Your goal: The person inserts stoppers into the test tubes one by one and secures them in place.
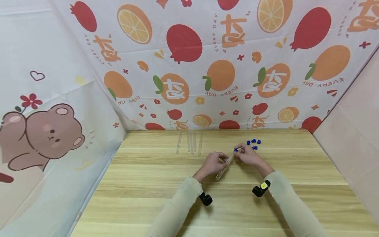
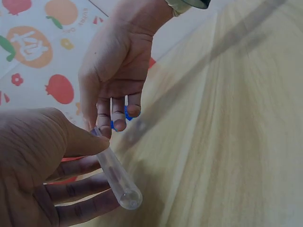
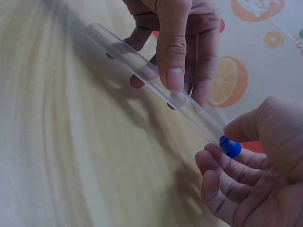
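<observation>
A clear tube [image 1: 222, 171] [image 2: 118, 177] [image 3: 128, 59] slants above the table, its rounded end toward the person. My left hand [image 1: 214, 163] [image 2: 52, 161] [image 3: 177, 42] pinches it around the middle between thumb and fingers. At the tube's upper end, my right hand [image 1: 248, 155] [image 2: 118, 61] [image 3: 265, 161] pinches a blue cap [image 1: 235, 150] [image 3: 230, 147] between thumb and index finger. The cap meets the tube's mouth; how far it sits in, I cannot tell. In the left wrist view the right fingers hide this cap.
Several clear tubes [image 1: 200, 144] lie side by side near the table's back edge, left of the hands. Several loose blue caps [image 1: 253, 141] lie just beyond the right hand. A patterned cloth [image 1: 219, 108] hangs behind the wooden table [image 1: 142, 187].
</observation>
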Motion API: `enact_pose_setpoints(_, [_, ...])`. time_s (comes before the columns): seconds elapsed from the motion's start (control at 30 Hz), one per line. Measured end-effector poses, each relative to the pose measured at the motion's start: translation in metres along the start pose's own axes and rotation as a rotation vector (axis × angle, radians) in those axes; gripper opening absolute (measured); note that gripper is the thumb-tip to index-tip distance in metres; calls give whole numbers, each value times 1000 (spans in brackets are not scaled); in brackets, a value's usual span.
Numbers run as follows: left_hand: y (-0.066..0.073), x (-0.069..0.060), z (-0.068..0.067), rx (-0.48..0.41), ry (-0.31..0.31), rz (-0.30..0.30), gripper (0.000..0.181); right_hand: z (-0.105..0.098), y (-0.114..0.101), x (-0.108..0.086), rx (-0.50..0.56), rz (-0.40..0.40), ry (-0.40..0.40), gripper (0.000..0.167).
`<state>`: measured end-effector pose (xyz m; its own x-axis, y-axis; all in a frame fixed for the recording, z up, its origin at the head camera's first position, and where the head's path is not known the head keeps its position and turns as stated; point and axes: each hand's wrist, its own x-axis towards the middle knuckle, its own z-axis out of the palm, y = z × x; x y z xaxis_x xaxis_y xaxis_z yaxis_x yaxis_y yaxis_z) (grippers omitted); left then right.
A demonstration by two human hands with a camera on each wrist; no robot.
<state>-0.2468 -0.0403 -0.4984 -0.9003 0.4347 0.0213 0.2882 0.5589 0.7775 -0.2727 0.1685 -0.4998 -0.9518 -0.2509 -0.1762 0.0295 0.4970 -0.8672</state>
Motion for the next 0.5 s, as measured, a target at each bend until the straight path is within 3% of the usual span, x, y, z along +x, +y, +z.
enact_pose_setpoints(0.5, [-1, 0, 7, 189, -7, 13, 26, 6, 12, 1, -4, 30, -39, 26])
